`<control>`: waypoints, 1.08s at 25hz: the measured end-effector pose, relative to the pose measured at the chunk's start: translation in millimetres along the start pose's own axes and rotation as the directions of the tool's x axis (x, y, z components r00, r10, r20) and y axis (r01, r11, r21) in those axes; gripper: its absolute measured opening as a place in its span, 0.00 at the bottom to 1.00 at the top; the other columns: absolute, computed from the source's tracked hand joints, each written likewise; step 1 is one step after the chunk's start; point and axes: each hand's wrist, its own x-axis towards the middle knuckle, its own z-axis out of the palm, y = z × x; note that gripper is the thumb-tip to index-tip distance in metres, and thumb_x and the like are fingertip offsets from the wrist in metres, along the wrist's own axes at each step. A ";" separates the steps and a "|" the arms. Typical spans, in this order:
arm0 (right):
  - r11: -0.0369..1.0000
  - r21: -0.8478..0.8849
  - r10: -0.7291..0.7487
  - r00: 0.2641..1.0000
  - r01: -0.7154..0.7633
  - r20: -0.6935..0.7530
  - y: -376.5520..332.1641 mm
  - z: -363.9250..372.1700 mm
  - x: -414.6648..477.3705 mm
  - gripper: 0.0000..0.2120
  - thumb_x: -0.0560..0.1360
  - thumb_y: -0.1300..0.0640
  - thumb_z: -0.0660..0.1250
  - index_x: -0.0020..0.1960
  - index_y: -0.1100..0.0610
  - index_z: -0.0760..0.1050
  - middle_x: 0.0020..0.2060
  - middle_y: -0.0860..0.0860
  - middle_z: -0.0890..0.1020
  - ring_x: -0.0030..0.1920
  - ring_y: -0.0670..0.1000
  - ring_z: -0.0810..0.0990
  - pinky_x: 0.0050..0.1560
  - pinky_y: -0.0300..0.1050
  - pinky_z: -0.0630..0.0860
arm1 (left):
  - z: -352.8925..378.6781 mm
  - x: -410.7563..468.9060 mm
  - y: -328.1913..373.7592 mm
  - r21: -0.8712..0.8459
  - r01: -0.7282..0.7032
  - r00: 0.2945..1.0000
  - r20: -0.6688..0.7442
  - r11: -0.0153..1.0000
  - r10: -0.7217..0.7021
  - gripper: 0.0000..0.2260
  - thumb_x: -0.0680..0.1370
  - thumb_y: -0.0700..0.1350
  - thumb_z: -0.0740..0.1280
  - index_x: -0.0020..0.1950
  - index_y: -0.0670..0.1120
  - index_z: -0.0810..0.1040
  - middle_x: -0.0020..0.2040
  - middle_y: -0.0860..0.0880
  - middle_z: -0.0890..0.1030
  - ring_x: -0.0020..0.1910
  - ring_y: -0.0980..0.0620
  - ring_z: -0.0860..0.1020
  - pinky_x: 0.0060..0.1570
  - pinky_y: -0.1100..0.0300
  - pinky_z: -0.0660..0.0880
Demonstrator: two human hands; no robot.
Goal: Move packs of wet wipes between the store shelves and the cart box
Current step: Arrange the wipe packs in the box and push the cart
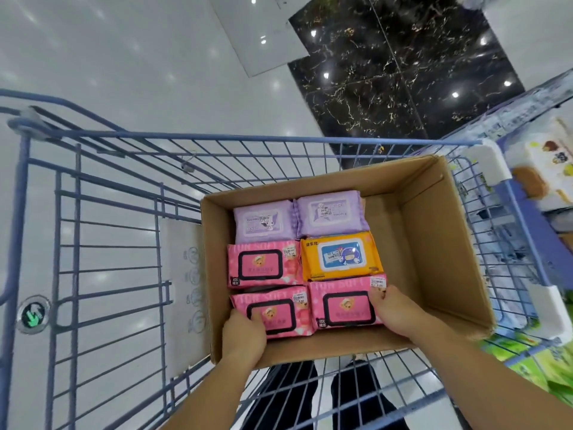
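My left hand grips the near-left pink pack and my right hand the near-right pink pack by their outer edges, along the box's near edge, since I judge the tight rows leave fingers no other gap

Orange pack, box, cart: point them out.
orange pack (341, 259), head view, lid label
box (440, 243), head view, right inner wall
cart (490, 159), head view, white corner bumper
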 end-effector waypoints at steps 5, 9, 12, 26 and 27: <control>0.996 0.072 -0.056 0.998 0.055 0.010 -8.0 -9.2 -53.6 0.23 0.80 0.36 0.55 0.64 0.51 0.72 0.54 0.50 0.81 0.52 0.51 0.80 0.52 0.48 0.75 | -33.0 -50.4 35.2 -0.033 0.004 0.986 0.168 0.999 0.002 0.19 0.83 0.50 0.63 0.70 0.43 0.74 0.63 0.45 0.79 0.57 0.43 0.77 0.56 0.53 0.74; 0.933 0.343 -0.102 0.994 0.105 -0.027 -22.2 -26.3 -111.1 0.13 0.83 0.44 0.57 0.52 0.49 0.77 0.50 0.49 0.82 0.53 0.49 0.80 0.60 0.52 0.74 | -57.4 -87.2 64.4 -0.011 -0.124 0.954 0.275 0.992 0.122 0.22 0.78 0.58 0.59 0.60 0.44 0.79 0.59 0.40 0.80 0.54 0.44 0.79 0.57 0.51 0.73; 0.884 0.441 -0.133 0.988 0.154 -0.078 -21.7 -34.6 -143.3 0.25 0.76 0.34 0.60 0.61 0.52 0.77 0.54 0.48 0.83 0.56 0.50 0.80 0.62 0.53 0.74 | -61.9 -113.8 87.4 -0.044 -0.191 0.927 0.320 0.981 0.195 0.21 0.83 0.55 0.61 0.72 0.45 0.74 0.52 0.50 0.80 0.51 0.50 0.78 0.53 0.54 0.73; 0.424 0.790 -0.054 0.883 0.443 -0.466 84.3 -136.7 -318.3 0.27 0.83 0.41 0.57 0.78 0.53 0.61 0.75 0.51 0.68 0.72 0.54 0.70 0.73 0.57 0.66 | -2.5 -302.6 209.9 -0.133 -0.631 0.632 0.484 0.764 0.606 0.13 0.82 0.56 0.64 0.62 0.51 0.77 0.61 0.51 0.78 0.60 0.50 0.76 0.63 0.50 0.72; 0.415 0.774 -0.044 0.861 0.478 -0.507 98.5 -150.0 -331.5 0.27 0.83 0.41 0.57 0.78 0.53 0.61 0.75 0.51 0.68 0.70 0.54 0.70 0.73 0.56 0.67 | 5.2 -325.3 219.3 -0.137 -0.668 0.592 0.498 0.732 0.634 0.14 0.82 0.57 0.64 0.64 0.51 0.76 0.63 0.52 0.77 0.62 0.50 0.76 0.66 0.48 0.72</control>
